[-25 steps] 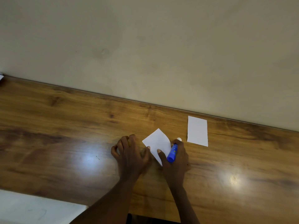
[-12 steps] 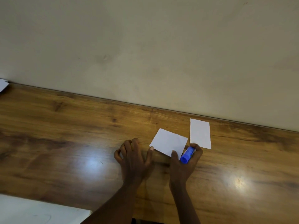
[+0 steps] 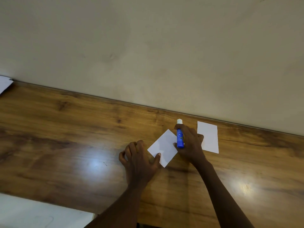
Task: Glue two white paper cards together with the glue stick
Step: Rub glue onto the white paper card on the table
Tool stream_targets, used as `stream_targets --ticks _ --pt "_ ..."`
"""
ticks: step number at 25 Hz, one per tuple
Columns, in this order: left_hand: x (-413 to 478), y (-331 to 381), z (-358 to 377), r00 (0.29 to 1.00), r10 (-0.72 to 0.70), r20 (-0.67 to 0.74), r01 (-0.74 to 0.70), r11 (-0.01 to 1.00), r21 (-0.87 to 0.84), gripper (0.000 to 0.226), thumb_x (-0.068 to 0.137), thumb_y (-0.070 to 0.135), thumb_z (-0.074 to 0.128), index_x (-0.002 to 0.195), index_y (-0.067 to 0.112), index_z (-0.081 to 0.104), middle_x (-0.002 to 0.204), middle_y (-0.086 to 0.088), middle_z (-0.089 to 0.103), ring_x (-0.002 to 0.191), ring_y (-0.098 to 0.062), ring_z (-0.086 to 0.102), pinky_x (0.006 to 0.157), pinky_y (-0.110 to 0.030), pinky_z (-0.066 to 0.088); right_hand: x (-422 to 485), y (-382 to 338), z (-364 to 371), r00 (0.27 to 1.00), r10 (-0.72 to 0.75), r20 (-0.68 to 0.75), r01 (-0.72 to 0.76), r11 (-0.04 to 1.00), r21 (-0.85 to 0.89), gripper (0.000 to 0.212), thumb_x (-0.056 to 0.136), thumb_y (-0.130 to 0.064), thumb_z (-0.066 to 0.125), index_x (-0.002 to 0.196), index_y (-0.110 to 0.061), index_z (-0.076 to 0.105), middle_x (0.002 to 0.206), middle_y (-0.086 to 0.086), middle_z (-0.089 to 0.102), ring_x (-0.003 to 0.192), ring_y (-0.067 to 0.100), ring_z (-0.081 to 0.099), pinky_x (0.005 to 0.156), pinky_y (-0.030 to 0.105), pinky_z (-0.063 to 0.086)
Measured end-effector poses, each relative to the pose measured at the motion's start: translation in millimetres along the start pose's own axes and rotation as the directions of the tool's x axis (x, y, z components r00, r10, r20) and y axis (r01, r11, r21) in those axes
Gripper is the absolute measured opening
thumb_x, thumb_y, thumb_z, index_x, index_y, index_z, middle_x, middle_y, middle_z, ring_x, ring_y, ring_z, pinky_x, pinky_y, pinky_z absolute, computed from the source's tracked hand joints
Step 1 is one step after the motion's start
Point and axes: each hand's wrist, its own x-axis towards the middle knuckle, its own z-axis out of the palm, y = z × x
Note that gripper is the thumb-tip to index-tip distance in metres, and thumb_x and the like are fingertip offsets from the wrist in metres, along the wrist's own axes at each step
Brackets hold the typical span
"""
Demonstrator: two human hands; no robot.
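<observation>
A white paper card [image 3: 163, 148] lies turned at an angle on the wooden table [image 3: 65, 145]. My left hand [image 3: 139, 159] pins its near left edge with the thumb, the other fingers curled on the wood. My right hand [image 3: 190, 145] grips a blue glue stick [image 3: 180, 137] with its white end pointing away toward the wall, over the card's right corner. I cannot tell if the stick touches the card. A second white card [image 3: 208, 137] lies flat just right of that hand, partly hidden by my fingers.
A beige wall [image 3: 148, 46] rises right behind the table's far edge. A white sheet corner [image 3: 5, 83] shows at the far left edge. The table's near edge runs at lower left, with pale floor [image 3: 32, 213] beyond it.
My right hand moved up and away with the glue stick, turning it to point at the wall. The card rotated under my hands. My left thumb stayed on the card's edge.
</observation>
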Motion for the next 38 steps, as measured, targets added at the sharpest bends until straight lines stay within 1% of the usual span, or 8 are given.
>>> stream_targets --ticks 3,5,7,12,22,27,32,38 --pt "-1 0 0 1.000 0.005 0.002 -0.005 1.000 0.019 0.057 0.060 0.058 0.056 0.095 0.014 0.048 0.091 -0.011 0.062 0.085 -0.029 0.058 0.080 -0.045 0.043 -15 -13 18 0.975 0.018 -0.222 0.055 0.947 0.316 0.039 0.066 -0.033 0.069 0.095 -0.012 0.054 0.085 0.003 0.061 0.073 0.013 0.053 0.075 0.021 0.043" --pt "-1 -1 0 1.000 0.016 0.003 -0.016 0.999 0.031 0.057 0.062 0.060 0.050 0.095 0.013 0.048 0.092 -0.011 0.061 0.086 -0.029 0.058 0.080 -0.045 0.042 -22 -25 27 0.977 0.176 -0.122 -0.050 0.740 0.670 0.013 0.078 -0.031 0.061 0.079 -0.020 0.055 0.065 0.000 0.055 0.056 0.009 0.052 0.059 0.015 0.043" --pt "-2 -1 -1 1.000 0.022 -0.003 -0.022 0.999 0.038 0.058 0.064 0.061 0.044 0.096 0.013 0.047 0.092 -0.010 0.060 0.087 -0.029 0.057 0.080 -0.045 0.041 -22 -28 33 0.970 0.244 0.008 -0.159 0.608 0.778 0.014 0.087 -0.017 0.053 0.075 -0.023 0.057 0.055 0.003 0.052 0.044 0.005 0.050 0.052 0.015 0.040" --pt "-2 0 -3 0.999 0.023 -0.025 -0.023 0.999 0.023 0.060 0.067 0.064 0.039 0.096 0.012 0.048 0.090 -0.011 0.060 0.084 -0.028 0.057 0.080 -0.044 0.041 -15 -25 38 0.993 0.075 0.086 -0.112 0.770 0.628 0.016 0.077 -0.014 0.064 0.065 -0.019 0.054 0.057 -0.004 0.056 0.048 -0.003 0.054 0.052 0.008 0.044" --pt "-3 2 -5 0.998 0.031 -0.047 -0.029 0.999 0.028 0.058 0.065 0.061 0.039 0.093 0.011 0.050 0.088 -0.010 0.059 0.083 -0.027 0.057 0.079 -0.043 0.041 -9 -22 39 0.992 -0.071 0.101 0.019 0.895 0.446 0.010 0.076 -0.010 0.066 0.085 -0.006 0.065 0.075 0.000 0.063 0.063 0.003 0.058 0.064 0.008 0.044" --pt "-2 -1 0 0.999 0.033 -0.020 -0.032 0.997 0.068 0.060 0.065 0.063 0.044 0.098 0.012 0.048 0.092 -0.010 0.059 0.086 -0.027 0.056 0.080 -0.044 0.041 -3 -12 27 0.998 -0.024 0.057 -0.001 0.913 0.407 0.013 0.076 -0.008 0.066 0.088 -0.004 0.063 0.069 -0.012 0.057 0.060 0.000 0.057 0.059 0.004 0.043" --pt "-2 1 0 0.999 0.022 -0.025 -0.020 0.997 0.075 0.060 0.063 0.062 0.046 0.098 0.013 0.048 0.093 -0.010 0.060 0.087 -0.028 0.057 0.080 -0.044 0.042 2 -6 19 1.000 0.013 0.008 -0.015 0.928 0.373 0.020 0.078 -0.008 0.064 0.096 0.000 0.060 0.083 0.003 0.058 0.064 0.003 0.052 0.056 0.001 0.043" --pt "-2 -2 2 0.999 0.022 -0.023 -0.020 0.997 0.072 0.061 0.061 0.060 0.053 0.099 0.013 0.047 0.094 -0.012 0.061 0.088 -0.030 0.057 0.080 -0.045 0.043 7 3 16 0.990 0.108 -0.094 -0.064 0.922 0.381 0.021 0.079 -0.011 0.063 0.098 -0.001 0.059 0.084 0.008 0.058 0.067 0.016 0.054 0.061 0.016 0.042"
